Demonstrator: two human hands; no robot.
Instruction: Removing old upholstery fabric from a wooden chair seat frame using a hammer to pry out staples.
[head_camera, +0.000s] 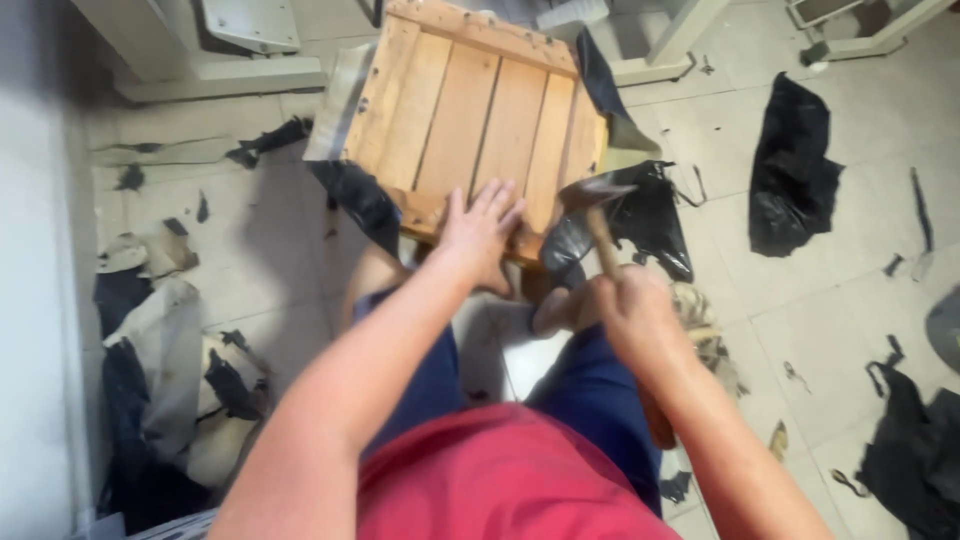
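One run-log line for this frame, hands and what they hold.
left hand: flat on wooden frame | right hand: gripping hammer | floor: black scraps

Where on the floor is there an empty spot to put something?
Bare tiles lie right of the wooden frame, between the two black scraps. Left of the frame is some room too. Near the hammer and the left scrap pile it's crowded.

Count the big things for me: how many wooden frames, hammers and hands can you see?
Wooden slatted frame: 1
Hammer: 1
Hands: 2, the left hand pressed flat on the frame's near edge, the right hand closed round the hammer's handle
Total: 4
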